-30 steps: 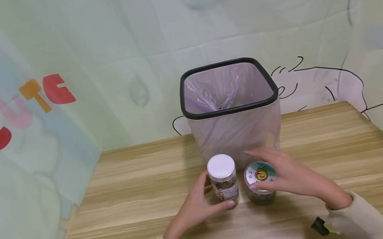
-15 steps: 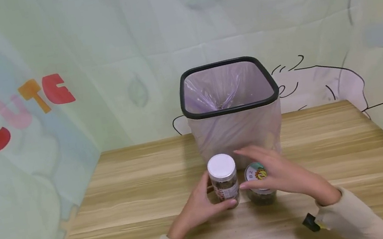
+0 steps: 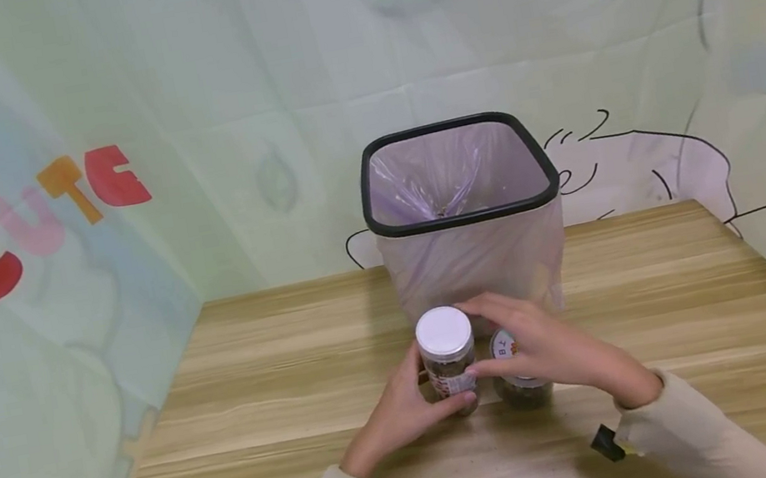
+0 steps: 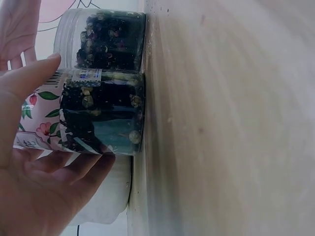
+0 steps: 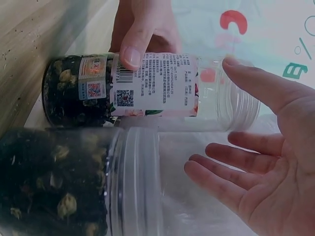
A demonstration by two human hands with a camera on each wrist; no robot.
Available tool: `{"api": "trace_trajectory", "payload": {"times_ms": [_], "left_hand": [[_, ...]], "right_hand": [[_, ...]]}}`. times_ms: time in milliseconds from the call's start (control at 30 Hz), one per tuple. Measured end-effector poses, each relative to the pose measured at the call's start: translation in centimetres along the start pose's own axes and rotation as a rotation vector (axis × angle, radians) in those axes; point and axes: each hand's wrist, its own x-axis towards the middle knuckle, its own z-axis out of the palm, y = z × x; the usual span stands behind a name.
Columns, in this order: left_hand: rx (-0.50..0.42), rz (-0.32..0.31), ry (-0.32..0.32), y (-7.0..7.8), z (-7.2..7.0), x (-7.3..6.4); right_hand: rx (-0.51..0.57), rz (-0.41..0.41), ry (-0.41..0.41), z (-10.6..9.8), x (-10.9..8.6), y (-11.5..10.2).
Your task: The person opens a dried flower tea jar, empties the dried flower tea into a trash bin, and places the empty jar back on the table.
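Observation:
A tall clear jar [image 3: 445,334] with a white lid and a floral label [image 4: 42,115] stands on the table, part filled with dark dried bits and small buds. My left hand [image 3: 406,404] grips its lower half, thumb in front and fingers behind. Around the jar's upper part, my right hand [image 3: 549,346] is spread; in the right wrist view its thumb overlaps the neck and the other fingertips [image 5: 241,140] lie by the far side. A shorter, wider jar [image 3: 526,392] of similar dark contents stands right beside the tall one, its printed lid partly hidden under my right hand.
Close behind the jars is a bin [image 3: 473,258] with a black rim and a clear plastic liner. The wood-grain table [image 3: 281,357] reaches back to a printed cloth backdrop [image 3: 236,86], which also covers both sides.
My right hand has moved left, from over the short jar to the tall jar's upper part. The left hand has kept its hold on the tall jar, and both jars stay in place.

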Motion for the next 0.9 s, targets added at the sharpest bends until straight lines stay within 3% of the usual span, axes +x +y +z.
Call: {"api": "trace_trajectory", "payload": {"times_ms": [333,633,900], "left_hand": [[-0.006,-0.015,0.001,0.1,0.0,0.0],[-0.009,0.009,-0.011,0.0,0.0,0.1],[-0.001,0.021,-0.002,-0.1,0.0,0.1]], "right_hand": [[0.003,-0.036,0.081,0.9,1.2,-1.1],[0.017,-0.003,0.184,1.8,1.8,-1.7],[0.012,0.009,0.206,1.9,1.7,-2.0]]}}
